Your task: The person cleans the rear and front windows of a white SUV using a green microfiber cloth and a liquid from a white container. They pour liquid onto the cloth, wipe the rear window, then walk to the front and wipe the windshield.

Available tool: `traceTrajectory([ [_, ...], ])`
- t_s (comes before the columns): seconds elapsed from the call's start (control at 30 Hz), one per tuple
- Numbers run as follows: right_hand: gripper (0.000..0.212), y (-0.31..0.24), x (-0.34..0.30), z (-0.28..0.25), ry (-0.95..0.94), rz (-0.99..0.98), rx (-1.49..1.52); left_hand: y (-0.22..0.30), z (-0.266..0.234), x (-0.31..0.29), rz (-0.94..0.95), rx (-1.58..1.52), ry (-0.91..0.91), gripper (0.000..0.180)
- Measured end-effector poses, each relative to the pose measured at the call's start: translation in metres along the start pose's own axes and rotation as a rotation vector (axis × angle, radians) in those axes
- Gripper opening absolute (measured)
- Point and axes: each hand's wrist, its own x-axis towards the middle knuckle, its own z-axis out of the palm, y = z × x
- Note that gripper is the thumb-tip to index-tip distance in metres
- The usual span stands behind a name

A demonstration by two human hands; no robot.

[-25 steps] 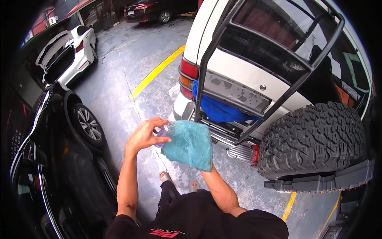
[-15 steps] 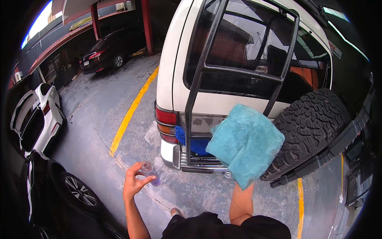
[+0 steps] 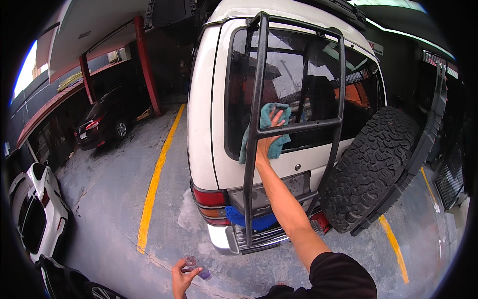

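My right hand (image 3: 265,143) presses a teal microfiber cloth (image 3: 285,115) flat against the lower left of the white vehicle's rear window (image 3: 298,74). The arm reaches up past the bumper, and part of the hand is behind the crossbar of a black rear ladder (image 3: 301,126). Part of the cloth hangs folded behind the ladder's left rail. Low at the front, my left hand (image 3: 180,280) pinches a small clear bottle (image 3: 202,272) of purple liquid between thumb and fingers, held tilted away from the vehicle.
A large spare tyre (image 3: 371,169) on a swung-out carrier stands to the right. A blue cloth (image 3: 259,221) lies on the chrome bumper (image 3: 224,240). A dark red car (image 3: 102,119), a white car (image 3: 50,209) and a black car (image 3: 64,281) are at the left. Yellow lines (image 3: 162,174) mark the floor.
My right hand has carried the cloth up and forward from above the bumper onto the rear window. My left hand, still holding the bottle, sits lower in the view, which has tilted up.
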Motion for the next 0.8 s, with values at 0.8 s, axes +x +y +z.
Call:
traceTrajectory([
  [0.8, 0.062, 0.175, 0.402, -0.022, 0.095, 0.11, -0.272, -0.01, 0.025, 0.031, -0.151, -0.102, 0.228, 0.033],
])
